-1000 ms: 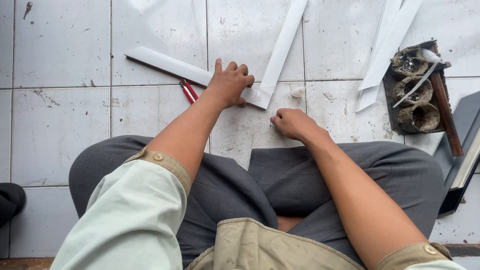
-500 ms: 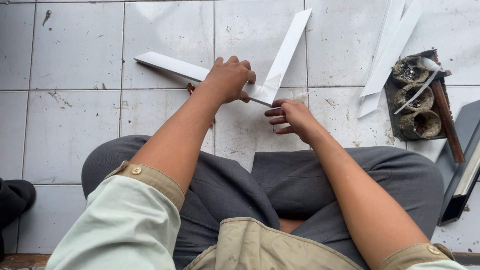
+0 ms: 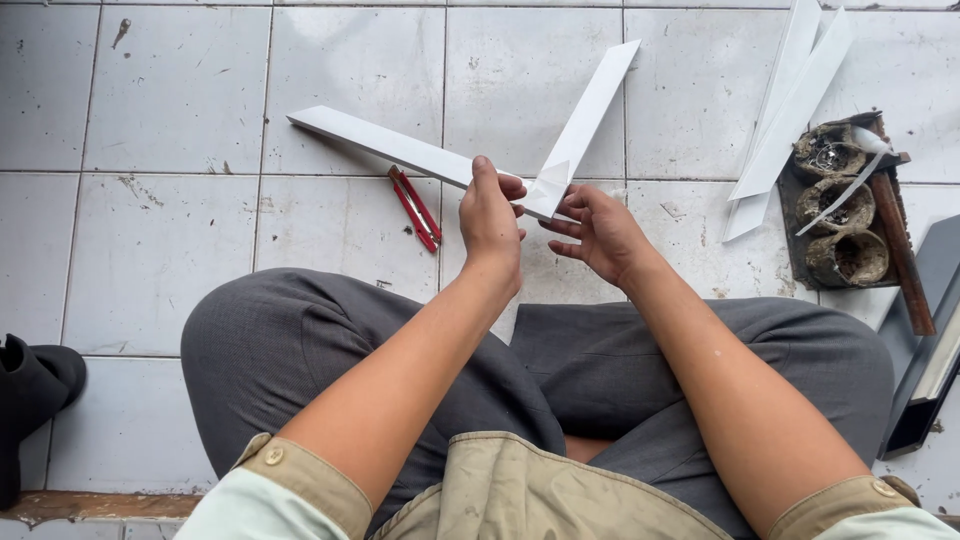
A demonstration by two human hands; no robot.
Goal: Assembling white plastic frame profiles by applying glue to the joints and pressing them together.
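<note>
White and stiff, the V-shaped strip [image 3: 470, 160] is held at its corner by both hands, above the tiled floor [image 3: 170, 250]. The fingers of the left hand [image 3: 490, 215] are curled closed on the long arm of the strip, with the thumb on top. The fingers of the right hand [image 3: 600, 230] are half bent and spread a little; their tips meet the folded corner from below. I cannot tell if they really pinch it, because the strip covers the tips.

The corner of the strip is partly hidden behind the 2 hands, so the way of the joint is hard to make out. One arm runs to the upper left and lies low, near the floor. The other arm rises to the upper right. Both arms look flat, smooth and clean.

Just left of the left hand, a red tool [image 3: 415, 208] lies on the floor. At the right, 2 more white strips [image 3: 785, 120] lie beside a dark tray [image 3: 850, 215] with 3 dirty round pots. A dark box [image 3: 925, 360] is cut off by the right edge.
</note>
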